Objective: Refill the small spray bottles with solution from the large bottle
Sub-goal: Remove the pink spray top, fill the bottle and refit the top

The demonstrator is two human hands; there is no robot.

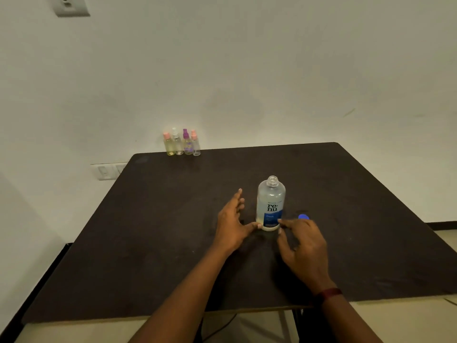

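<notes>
Renu solution bottle (pixel 270 206): upright, uncapped for pouring, blue cap (pixel 303 217) just beside. Left hand (pixel 232 219), right hand (pixel 304 241) flanking base, fingers spread, gripping nothing.

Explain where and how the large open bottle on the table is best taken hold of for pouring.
Best grip: the straight middle of the large bottle, around the label, below the rounded shoulder. It stands upright with its neck uncapped, so come level from the side, not from above. The right hand, open beside its base, looks well placed.

"re-nu" on large bottle (pixel 270 204)
</notes>
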